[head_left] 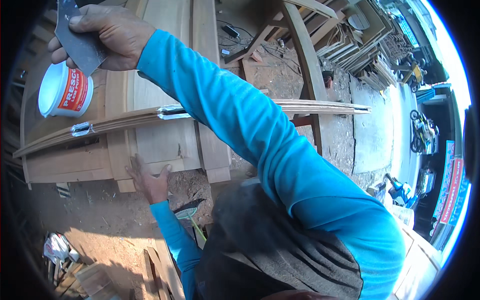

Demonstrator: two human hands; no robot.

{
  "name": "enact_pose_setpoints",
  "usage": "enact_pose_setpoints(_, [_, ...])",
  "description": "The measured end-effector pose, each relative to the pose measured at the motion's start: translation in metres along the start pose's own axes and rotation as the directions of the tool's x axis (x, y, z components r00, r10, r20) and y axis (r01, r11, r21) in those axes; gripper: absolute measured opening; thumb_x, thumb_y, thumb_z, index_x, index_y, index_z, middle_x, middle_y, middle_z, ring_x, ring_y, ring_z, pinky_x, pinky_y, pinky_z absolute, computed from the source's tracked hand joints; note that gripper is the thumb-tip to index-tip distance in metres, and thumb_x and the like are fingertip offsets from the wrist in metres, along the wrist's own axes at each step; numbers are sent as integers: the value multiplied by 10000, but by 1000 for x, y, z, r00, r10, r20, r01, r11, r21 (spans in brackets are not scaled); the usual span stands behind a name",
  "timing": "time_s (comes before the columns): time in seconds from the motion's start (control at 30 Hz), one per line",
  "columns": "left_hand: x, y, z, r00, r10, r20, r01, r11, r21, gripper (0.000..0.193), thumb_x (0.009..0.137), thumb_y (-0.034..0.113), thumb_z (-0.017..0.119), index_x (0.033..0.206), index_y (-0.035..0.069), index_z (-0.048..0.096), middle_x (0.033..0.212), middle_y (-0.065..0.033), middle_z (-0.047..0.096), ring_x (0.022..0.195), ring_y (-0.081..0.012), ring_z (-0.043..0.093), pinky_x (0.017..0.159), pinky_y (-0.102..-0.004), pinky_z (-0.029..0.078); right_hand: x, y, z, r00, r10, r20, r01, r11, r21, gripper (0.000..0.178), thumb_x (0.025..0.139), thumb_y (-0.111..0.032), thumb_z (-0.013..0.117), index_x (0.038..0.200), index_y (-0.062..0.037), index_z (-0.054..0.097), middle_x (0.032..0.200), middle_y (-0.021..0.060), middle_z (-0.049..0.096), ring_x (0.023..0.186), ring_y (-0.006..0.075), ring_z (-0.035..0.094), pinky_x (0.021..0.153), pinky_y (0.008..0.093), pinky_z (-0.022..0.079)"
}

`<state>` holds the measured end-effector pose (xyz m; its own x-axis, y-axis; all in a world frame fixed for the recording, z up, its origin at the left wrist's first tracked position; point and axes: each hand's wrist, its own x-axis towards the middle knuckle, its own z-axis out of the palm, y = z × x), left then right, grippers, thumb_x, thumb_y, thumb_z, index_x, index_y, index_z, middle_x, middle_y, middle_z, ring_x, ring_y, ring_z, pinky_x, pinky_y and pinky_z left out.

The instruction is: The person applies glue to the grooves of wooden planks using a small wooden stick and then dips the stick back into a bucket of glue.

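Observation:
High at the left, my right hand is closed on a flat grey metal scraper, with the thumb pressed on its face. Just under it stands a white tub with a red label. My left hand lies with fingers spread on the near edge of a wooden panel. Between the hands, a long narrow bundle of wooden strips runs across the panel. White filler surrounds a dark slot in it; a second white-edged patch shows farther left. My right sleeve hides part of the bundle.
A wooden trestle stands beyond the panel, with cables on the ground. Stacked thin boards lean at the far right. Motorbikes are parked along the road side. Wood offcuts and a white bag lie at the lower left.

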<state>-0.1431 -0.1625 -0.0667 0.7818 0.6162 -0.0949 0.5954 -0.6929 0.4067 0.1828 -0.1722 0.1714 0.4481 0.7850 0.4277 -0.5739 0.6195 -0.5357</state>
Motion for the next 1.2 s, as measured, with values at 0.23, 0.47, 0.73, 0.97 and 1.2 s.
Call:
enact_pose_setpoints(0.23, [-50,87,14,888,117,-444,-212,962,-170,783,948,272,832,1573,-34,474,1598,-273,506,1519,-427,438,1269,-541,333,-306,-301,20,984,-165,-59,96,790,-605,413,1135,-236,540,1453,27,514,1208,245,723,992,283,784,858,346,664])
enact_pose_setpoints(0.47, [-127,315,60,793,483,-371,-545,835,-76,694,904,230,862,1500,13,581,1556,-192,577,1515,-437,442,1232,-566,354,-647,-472,34,729,-269,-629,-380,605,-700,482,1133,-275,549,1513,16,496,1158,189,725,923,199,741,818,306,598])
enact_pose_setpoints(0.73, [-110,456,119,640,713,-288,-750,661,-31,664,986,488,748,1462,39,634,1529,-170,605,1496,-414,471,1234,-557,326,-795,-500,24,498,-148,-855,-650,589,-481,534,1107,-364,603,1499,-1,574,1165,121,745,955,163,719,808,297,579])
enact_pose_setpoints(0.97, [-88,491,162,741,604,-294,-647,758,-75,575,1091,545,558,1359,57,705,1404,-153,695,1392,-374,574,1182,-532,346,-810,-497,-5,442,-169,-881,-792,389,-471,531,1109,-406,608,1461,-10,646,1127,56,760,974,117,691,832,275,552])
enact_pose_setpoints(1.2, [-92,494,177,755,523,-395,-551,833,48,466,1090,496,571,1193,91,778,1232,-96,770,1225,-309,666,1104,-500,397,-780,-501,-19,736,-157,-659,-658,-394,-642,359,1042,-200,667,1381,-95,721,1267,180,705,1111,327,681,944,414,543])
